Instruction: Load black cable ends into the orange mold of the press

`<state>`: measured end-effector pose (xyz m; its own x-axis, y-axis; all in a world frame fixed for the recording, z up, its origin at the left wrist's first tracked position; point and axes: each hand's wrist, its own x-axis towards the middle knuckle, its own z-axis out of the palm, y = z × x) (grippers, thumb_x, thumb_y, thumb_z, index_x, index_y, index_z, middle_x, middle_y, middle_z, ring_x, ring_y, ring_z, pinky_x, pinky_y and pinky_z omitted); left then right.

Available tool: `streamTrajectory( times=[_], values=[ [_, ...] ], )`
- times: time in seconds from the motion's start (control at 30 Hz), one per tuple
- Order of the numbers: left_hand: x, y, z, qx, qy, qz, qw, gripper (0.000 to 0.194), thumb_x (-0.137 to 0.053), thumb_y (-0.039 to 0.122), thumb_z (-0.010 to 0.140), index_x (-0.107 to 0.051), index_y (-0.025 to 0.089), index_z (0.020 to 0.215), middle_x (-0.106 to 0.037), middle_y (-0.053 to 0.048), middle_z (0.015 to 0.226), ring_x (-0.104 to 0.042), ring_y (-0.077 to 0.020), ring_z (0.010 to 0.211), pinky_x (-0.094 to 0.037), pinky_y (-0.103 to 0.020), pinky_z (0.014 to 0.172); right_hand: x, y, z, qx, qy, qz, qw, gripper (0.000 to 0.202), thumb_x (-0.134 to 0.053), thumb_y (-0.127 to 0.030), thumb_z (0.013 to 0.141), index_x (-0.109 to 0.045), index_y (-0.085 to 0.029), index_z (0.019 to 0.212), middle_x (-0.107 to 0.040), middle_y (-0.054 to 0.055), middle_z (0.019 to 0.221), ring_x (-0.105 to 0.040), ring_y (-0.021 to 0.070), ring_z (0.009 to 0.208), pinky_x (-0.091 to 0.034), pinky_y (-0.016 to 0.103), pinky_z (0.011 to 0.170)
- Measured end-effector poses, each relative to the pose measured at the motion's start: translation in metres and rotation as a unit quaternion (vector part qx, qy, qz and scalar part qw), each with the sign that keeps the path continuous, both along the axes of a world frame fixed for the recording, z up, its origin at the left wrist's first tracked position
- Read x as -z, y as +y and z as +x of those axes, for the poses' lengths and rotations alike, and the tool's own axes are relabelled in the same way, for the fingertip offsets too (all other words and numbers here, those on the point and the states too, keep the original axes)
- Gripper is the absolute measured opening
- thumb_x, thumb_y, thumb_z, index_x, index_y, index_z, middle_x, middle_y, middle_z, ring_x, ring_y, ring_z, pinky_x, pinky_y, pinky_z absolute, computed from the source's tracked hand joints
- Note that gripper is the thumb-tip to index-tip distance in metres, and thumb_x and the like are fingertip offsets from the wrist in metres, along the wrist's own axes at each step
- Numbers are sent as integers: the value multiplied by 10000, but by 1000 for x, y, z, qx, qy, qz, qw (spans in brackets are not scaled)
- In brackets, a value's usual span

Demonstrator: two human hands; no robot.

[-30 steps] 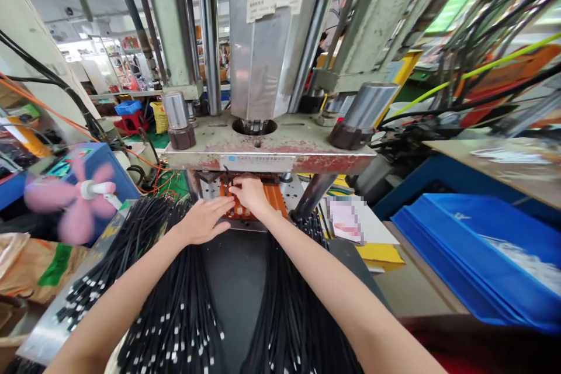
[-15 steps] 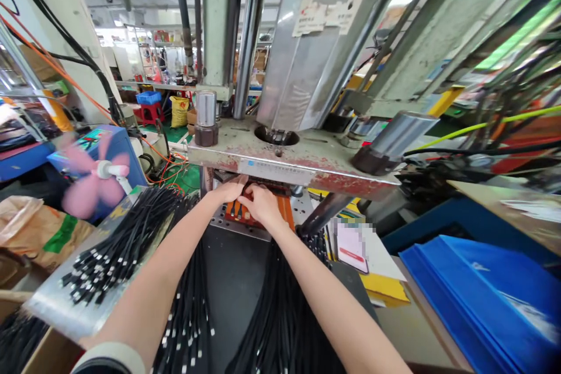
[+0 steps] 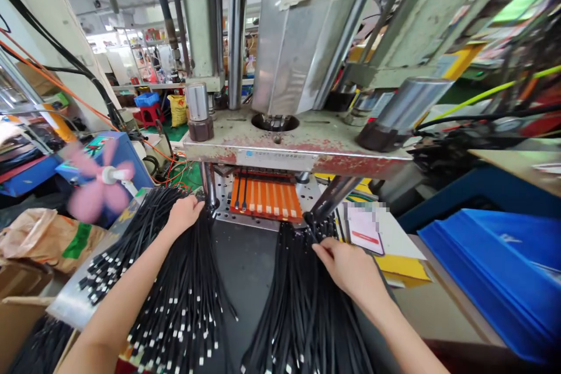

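My left hand (image 3: 186, 214) is closed at the upper end of the left bundle of black cables (image 3: 184, 280), whose lower ends carry small pale connectors. What its fingers grip is hidden, but it looks like a cable. My right hand (image 3: 348, 266) pinches at the upper right edge of the right bundle of black cables (image 3: 302, 298), apparently on a cable end. Between and beyond my hands, an orange slotted plate (image 3: 267, 198) lies under the press. Two black cables (image 3: 241, 193) lie in its leftmost slots; the other slots show pale ends.
The press's heavy crosspiece (image 3: 298, 155) stands over the plate, with metal posts (image 3: 337, 193) at the sides. A pink fan (image 3: 99, 178) spins at left. A phone (image 3: 366, 234) lies on papers at right, near blue folders (image 3: 491, 280). More cables cover the left metal shelf (image 3: 65, 304).
Both hands have left the orange plate. My left hand moved left to the left cables, and my right hand came back and right to the right bundle. The camera view shifted slightly.
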<state>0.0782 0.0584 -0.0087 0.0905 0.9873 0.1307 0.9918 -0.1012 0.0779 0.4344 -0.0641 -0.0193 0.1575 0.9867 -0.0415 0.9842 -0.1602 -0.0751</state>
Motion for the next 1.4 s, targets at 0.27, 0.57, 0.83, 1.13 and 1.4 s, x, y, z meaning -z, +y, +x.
streamTrajectory(
  times=[0.27, 0.57, 0.83, 1.13, 1.4],
  values=[
    [-55, -36, 22, 153, -114, 180, 965, 266, -465, 369, 920, -659, 191, 955, -692, -55, 882, -646, -181, 814, -476, -276, 744, -60, -2, -58, -212, 338, 169, 901, 197, -467, -274, 896, -661, -242, 908, -704, 28, 930, -648, 189, 847, -453, 280, 758],
    [-113, -73, 79, 292, -439, -28, 849, 222, -565, 332, 861, -707, 162, 854, -558, -5, 723, -532, -58, 467, -462, -180, 423, -89, 17, -113, -172, 658, 166, 714, 100, -595, -243, 787, -576, -195, 872, -624, -13, 747, -582, 120, 673, -463, 243, 652],
    [-137, -60, 112, 292, -556, -53, 777, 247, -637, 368, 807, -664, 122, 807, -524, 30, 592, -504, -42, 392, -440, -145, 363, -68, -2, -113, -261, 548, 124, 785, 202, -491, -332, 905, -612, -192, 826, -573, -18, 686, -485, 107, 593, -378, 219, 572],
    [-151, -30, 122, 439, -459, 165, 754, 173, -576, 318, 866, -690, 188, 877, -590, -18, 810, -598, -117, 701, -498, -242, 611, -34, 72, -90, -191, 388, 186, 882, 176, -593, -303, 832, -683, -182, 741, -640, -7, 622, -559, 143, 575, -400, 238, 618],
    [-54, -20, 94, 402, -214, 101, 884, 185, -543, 216, 865, -568, 192, 1047, -636, -65, 1004, -612, -179, 929, -486, -371, 878, -36, 148, -81, -89, 373, 224, 896, 218, -584, -314, 820, -685, -167, 694, -629, -18, 566, -565, 124, 535, -376, 204, 548]
  ],
)
